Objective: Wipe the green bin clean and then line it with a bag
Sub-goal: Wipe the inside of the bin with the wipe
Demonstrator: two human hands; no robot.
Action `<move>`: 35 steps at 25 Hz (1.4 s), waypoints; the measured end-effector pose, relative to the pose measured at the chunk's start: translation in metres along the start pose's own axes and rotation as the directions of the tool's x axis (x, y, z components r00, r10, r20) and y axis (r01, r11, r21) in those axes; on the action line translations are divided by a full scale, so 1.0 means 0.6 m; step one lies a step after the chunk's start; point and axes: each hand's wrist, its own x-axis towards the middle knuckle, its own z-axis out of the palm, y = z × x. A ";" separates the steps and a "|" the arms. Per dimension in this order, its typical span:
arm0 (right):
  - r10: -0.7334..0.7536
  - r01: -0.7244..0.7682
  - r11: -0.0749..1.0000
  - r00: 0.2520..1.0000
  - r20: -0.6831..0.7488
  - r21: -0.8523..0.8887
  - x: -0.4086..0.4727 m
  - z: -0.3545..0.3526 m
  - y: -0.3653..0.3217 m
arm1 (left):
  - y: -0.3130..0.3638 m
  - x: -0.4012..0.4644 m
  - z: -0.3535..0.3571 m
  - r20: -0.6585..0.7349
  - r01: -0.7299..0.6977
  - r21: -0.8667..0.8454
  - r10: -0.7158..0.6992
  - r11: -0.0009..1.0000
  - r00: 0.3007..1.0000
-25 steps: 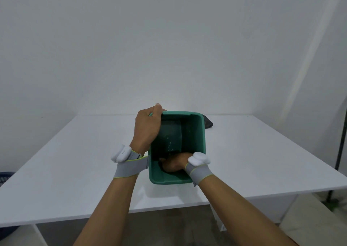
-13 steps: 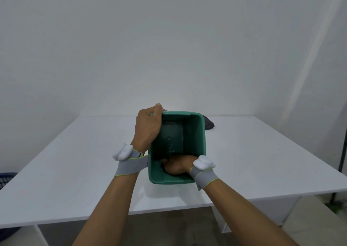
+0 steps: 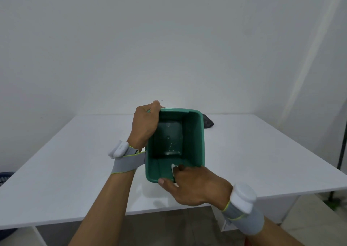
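Note:
The green bin (image 3: 193,138) stands on the white table (image 3: 75,161), tipped toward me with its mouth facing the camera. My left hand (image 3: 145,125) grips the bin's far left rim. My right hand (image 3: 191,186) is at the near rim, thumb on the outside, fingers curled round a small white wipe (image 3: 173,167) held against the near inner wall. Small droplets show on the bin's dark bottom. Behind the bin's right side lies a dark folded bag (image 3: 208,122), mostly hidden.
The table's front edge runs just below my right hand. A dark blue basket (image 3: 4,176) sits on the floor at the far left. A black stand pole (image 3: 342,151) rises at the right edge.
My right hand has come up out of the bin's depth to the near rim, and the white wipe now shows. The left hand keeps its grip on the rim.

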 end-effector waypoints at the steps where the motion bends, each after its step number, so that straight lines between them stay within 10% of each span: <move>1: -0.008 0.008 0.999 1.000 -0.019 -0.032 -0.009 0.002 0.002 | 0.000 0.001 0.000 0.004 0.005 -0.004 -0.005 1.000 1.000; 17: -0.252 0.099 0.917 0.894 -0.369 -0.385 0.066 0.084 0.016 | -0.003 0.010 -0.006 0.129 0.011 -0.076 -0.002 0.997 0.992; 35: -0.096 0.135 0.991 0.761 -0.641 0.013 0.135 0.071 -0.075 | -0.025 -0.004 -0.048 0.284 -0.255 0.198 0.194 0.946 0.939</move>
